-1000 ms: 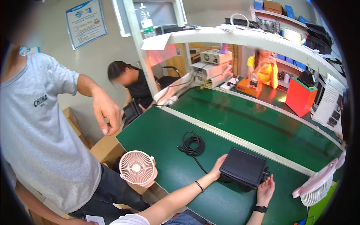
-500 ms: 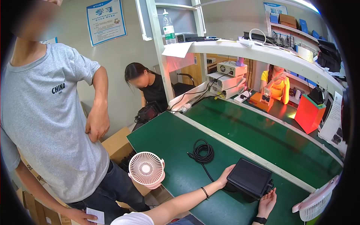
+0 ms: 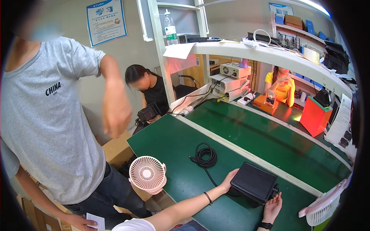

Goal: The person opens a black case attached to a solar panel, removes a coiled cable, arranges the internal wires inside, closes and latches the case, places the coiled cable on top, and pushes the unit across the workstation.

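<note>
Two bare hands reach in from the bottom, and between them we see a black box [image 3: 253, 183] with a flat, dark top. It is at the near side of the green table [image 3: 171, 143], in front of the pale strip [image 3: 239, 151]. There is dark shade under it, so we can't tell if it sits flat or is tipped up a bit.

The left hand [image 3: 230, 180] is by the box's left side. Its fingers are a little bent, and we think it has hold of that edge, but the fingertips are partly hidden. The right hand [image 3: 273, 208] is about half open, palm up, with its fingertips close to the knob [image 3: 275, 189] on the box's right side. We can't tell if it grips the knob.

To us, the step in hand looks like keeping the box steady. Any next move calls for a sure hold on both sides, and care with the black cable [image 3: 206, 155]. Its coil lies left of the box, and its tail runs behind the left arm, so a tug could drag it.

We also see a pink fan [image 3: 147, 173] by the table's left edge.
</note>
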Available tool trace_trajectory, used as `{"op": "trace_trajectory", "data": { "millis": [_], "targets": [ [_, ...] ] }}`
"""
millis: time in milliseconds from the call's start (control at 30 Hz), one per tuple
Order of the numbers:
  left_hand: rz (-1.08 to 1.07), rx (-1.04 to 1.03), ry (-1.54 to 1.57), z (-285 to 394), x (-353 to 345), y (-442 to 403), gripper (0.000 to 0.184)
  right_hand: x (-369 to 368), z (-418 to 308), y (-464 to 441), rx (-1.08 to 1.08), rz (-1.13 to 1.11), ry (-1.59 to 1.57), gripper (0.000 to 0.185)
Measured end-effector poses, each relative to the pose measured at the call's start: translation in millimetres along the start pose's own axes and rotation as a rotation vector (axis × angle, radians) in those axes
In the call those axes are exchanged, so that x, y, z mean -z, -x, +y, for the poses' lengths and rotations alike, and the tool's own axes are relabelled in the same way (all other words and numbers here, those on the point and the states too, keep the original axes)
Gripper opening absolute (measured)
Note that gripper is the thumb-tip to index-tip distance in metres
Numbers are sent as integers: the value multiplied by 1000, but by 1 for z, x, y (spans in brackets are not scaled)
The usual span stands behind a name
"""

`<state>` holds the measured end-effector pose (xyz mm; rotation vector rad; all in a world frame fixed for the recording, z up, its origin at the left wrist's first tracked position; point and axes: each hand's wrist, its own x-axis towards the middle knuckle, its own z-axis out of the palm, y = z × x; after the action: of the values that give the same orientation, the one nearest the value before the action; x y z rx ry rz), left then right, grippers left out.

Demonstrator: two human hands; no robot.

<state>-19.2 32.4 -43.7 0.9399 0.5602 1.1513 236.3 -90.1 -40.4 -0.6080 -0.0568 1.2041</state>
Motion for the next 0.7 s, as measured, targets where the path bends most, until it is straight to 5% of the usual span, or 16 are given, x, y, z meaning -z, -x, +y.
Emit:
{"op": "trace_trajectory", "data": {
  "millis": [700],
  "targets": [
    [163, 83, -3, 28, -21, 17, 27, -14, 1, 11, -56, -32, -96, 19]
  ]
}}
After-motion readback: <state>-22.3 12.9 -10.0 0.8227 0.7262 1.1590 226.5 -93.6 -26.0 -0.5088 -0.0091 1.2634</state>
